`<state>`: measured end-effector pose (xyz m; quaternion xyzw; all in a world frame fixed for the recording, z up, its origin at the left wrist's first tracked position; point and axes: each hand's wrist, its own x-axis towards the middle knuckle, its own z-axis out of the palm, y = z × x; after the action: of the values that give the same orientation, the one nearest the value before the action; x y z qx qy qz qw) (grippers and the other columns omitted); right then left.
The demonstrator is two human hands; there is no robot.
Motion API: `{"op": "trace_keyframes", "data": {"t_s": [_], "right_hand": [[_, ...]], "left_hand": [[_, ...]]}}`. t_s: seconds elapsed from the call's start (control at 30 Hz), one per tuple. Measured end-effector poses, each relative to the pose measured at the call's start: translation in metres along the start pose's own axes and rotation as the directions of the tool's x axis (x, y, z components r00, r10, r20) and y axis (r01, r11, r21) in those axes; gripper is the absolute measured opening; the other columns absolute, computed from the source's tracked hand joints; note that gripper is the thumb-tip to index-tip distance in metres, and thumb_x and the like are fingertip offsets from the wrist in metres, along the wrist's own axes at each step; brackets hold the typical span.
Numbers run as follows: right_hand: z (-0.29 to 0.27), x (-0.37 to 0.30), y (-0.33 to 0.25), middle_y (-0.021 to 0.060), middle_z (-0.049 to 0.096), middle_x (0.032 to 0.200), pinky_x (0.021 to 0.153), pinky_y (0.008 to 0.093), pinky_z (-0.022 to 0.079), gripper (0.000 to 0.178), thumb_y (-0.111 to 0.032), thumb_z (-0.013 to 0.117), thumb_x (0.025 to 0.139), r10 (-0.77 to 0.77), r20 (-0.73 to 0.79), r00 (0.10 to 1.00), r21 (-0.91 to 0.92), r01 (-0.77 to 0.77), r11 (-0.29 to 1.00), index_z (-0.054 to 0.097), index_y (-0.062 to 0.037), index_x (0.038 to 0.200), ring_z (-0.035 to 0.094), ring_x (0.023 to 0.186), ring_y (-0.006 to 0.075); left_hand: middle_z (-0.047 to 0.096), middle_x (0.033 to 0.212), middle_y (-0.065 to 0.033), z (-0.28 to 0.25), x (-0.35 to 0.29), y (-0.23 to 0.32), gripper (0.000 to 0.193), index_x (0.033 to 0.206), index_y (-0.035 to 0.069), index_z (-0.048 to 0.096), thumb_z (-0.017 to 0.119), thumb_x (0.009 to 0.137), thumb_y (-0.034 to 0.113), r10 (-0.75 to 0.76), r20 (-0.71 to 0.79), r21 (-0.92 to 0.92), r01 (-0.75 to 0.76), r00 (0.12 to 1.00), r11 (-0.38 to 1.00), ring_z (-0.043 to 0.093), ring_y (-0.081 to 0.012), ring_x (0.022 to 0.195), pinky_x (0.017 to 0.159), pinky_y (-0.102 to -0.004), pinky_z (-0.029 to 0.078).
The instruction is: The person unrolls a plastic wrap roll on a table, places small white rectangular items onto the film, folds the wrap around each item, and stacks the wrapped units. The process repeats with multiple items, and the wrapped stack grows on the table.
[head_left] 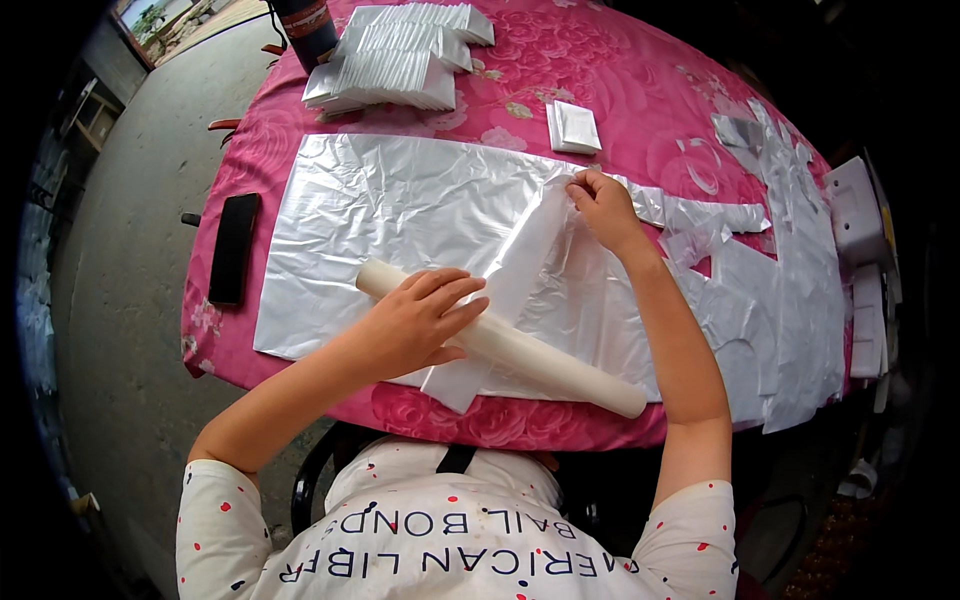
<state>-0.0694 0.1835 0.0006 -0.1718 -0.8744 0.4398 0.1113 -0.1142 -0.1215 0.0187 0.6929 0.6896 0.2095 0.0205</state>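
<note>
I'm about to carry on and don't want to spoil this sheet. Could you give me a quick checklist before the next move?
1. Right grip has hold of the film: ok, pinching it near the far edge.
2. Left grip on the pale roll: ok, spread over it; pressure cannot tell.
3. Film smooth: not ok, creased in many places.
4. Phone off the film: ok, on the pink tablecloth to the left.
5. Folded silvery stacks off the film: ok, beyond its far edge.
</note>
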Motion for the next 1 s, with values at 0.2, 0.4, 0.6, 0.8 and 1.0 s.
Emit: {"op": "trace_keyframes", "data": {"t_s": [0.2,0.4,0.6,0.8,1.0], "right_hand": [[0.004,0.003,-0.007,0.0059,0.062,0.075,0.061,0.0279,0.046,0.015,-0.013,0.056,0.086,0.104,0.100,0.989,0.029,-0.108,0.994,0.059,0.0013,0.089,0.056,0.064,0.0127],[0.002,0.011,0.010,0.0038,0.061,0.072,0.057,0.0264,0.045,0.016,-0.013,0.057,0.086,0.110,0.073,0.991,0.102,-0.117,0.988,0.060,0.0009,0.093,0.054,0.058,0.0107],[0.006,-0.031,-0.018,0.0090,0.058,0.102,0.069,0.0261,0.047,0.034,-0.019,0.059,0.085,0.138,-0.133,0.981,0.173,-0.114,0.978,0.055,-0.0005,0.114,0.056,0.080,0.0123],[0.032,-0.175,-0.074,0.0140,0.052,0.114,0.087,0.0368,0.043,0.058,-0.017,0.066,0.077,-0.265,0.290,0.920,-0.209,0.331,0.920,0.044,-0.0028,0.129,0.050,0.103,0.0303],[0.008,-0.169,-0.046,0.0125,0.052,0.115,0.087,0.0382,0.044,0.066,-0.007,0.065,0.073,-0.135,0.218,0.967,-0.452,0.223,0.864,0.040,-0.0075,0.134,0.050,0.101,0.0299]], "left_hand": [[0.039,0.138,-0.0141,0.028,-0.017,0.032,0.061,0.125,0.000,0.048,0.053,0.083,0.044,0.153,0.107,-0.051,-0.148,0.982,0.988,0.034,-0.0264,0.130,0.107,-0.0385,0.028],[0.028,0.144,-0.0156,0.042,-0.030,0.043,0.077,0.136,-0.003,0.031,0.038,0.085,0.054,0.121,0.305,-0.009,-0.124,0.945,0.992,0.021,-0.0260,0.136,0.112,-0.0390,0.014],[0.027,0.145,-0.0153,0.045,-0.035,0.054,0.079,0.137,-0.003,0.031,0.041,0.083,0.055,0.037,0.302,-0.037,-0.027,0.953,0.999,0.021,-0.0257,0.137,0.112,-0.0392,0.014],[0.031,0.144,-0.0153,0.054,-0.035,0.065,0.076,0.136,0.001,0.035,0.039,0.084,0.057,0.035,0.273,0.030,-0.045,0.961,0.999,0.025,-0.0271,0.135,0.110,-0.0416,0.017],[0.027,0.145,-0.0146,0.055,-0.039,0.070,0.074,0.137,0.003,0.034,0.036,0.086,0.056,0.038,0.285,0.094,-0.067,0.958,0.993,0.025,-0.0273,0.135,0.110,-0.0418,0.017]]}}
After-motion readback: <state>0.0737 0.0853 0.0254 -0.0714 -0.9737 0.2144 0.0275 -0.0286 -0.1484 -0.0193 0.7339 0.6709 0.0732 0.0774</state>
